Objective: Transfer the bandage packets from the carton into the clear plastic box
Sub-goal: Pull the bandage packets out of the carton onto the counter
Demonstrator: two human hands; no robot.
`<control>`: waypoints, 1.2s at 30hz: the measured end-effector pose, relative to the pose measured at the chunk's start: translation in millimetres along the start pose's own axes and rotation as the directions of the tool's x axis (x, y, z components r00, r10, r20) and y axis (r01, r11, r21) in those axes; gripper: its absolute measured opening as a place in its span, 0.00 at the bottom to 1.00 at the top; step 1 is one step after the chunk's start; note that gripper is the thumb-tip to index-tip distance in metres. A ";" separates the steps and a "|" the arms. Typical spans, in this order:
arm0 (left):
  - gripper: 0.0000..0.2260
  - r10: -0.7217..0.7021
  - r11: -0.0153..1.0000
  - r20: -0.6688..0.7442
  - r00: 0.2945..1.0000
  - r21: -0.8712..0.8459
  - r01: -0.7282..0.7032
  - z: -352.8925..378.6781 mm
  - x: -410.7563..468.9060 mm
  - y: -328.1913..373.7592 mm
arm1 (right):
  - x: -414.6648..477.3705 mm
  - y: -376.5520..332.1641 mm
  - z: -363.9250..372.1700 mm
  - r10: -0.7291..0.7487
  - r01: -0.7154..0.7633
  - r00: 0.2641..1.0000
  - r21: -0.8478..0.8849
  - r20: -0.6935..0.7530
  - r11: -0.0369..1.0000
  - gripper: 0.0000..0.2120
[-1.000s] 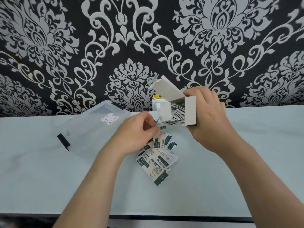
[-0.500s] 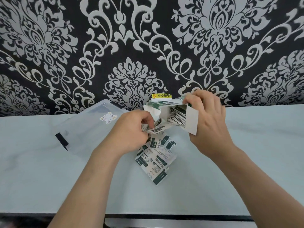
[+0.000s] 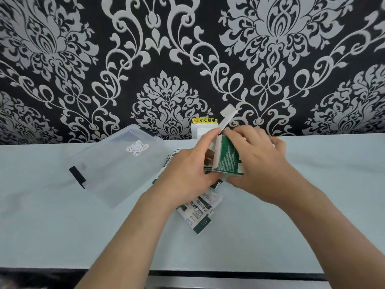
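Note:
A green and white carton is held between both hands above the pale table, its white flap sticking up. My right hand grips the carton from the right side. My left hand holds its left side, the thumb on the flap edge. Several bandage packets lie in a loose heap on the table under and in front of my hands, partly hidden by them. The clear plastic box, lid shut with black clips and a small sticker, lies to the left of my left hand.
A white socket block with a yellow warning label stands against the patterned wall behind the carton. The table's front edge runs along the bottom.
The carton has been turned so its green printed side faces me and lowered toward the heap. My left hand moved from the carton's mouth to its left side. More packets lie on the table.

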State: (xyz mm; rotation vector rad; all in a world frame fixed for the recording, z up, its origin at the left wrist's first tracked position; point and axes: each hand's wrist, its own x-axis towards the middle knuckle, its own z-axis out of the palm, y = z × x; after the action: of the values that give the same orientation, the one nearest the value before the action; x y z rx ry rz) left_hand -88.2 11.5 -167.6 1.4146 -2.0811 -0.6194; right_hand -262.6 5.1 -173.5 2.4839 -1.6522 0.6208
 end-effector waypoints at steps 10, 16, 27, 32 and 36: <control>0.18 -0.022 0.997 -0.251 0.968 -0.073 0.004 -13.9 1.8 -14.3 | -4.8 40.6 -12.2 0.150 -0.135 0.986 0.180 -0.076 0.974 0.40; 0.25 -0.163 0.977 -0.030 0.986 -0.148 0.157 -28.4 -0.7 -27.8 | -8.1 46.2 -11.8 0.202 -0.180 0.976 0.212 -0.084 0.961 0.39; 0.13 -0.146 0.883 -0.118 0.982 -0.463 0.076 -27.6 0.8 -11.4 | -1.5 21.9 -8.5 0.032 0.068 0.955 0.322 -0.295 0.944 0.34; 0.10 -0.270 0.792 0.014 0.963 -0.566 0.230 -11.7 3.3 -6.8 | 3.2 7.9 -5.0 -0.070 0.170 0.933 0.261 -0.354 0.950 0.34; 0.10 -0.427 0.581 -0.057 0.902 -0.782 0.226 -12.4 2.6 1.2 | 4.8 4.7 -1.0 -0.096 0.209 0.917 0.261 -0.388 0.942 0.32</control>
State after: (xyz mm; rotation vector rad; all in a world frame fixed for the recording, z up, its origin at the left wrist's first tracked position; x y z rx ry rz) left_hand -81.6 8.6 -157.1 1.2530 -1.0950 -1.2360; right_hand -265.6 -0.7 -171.3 2.4468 -1.2865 1.3093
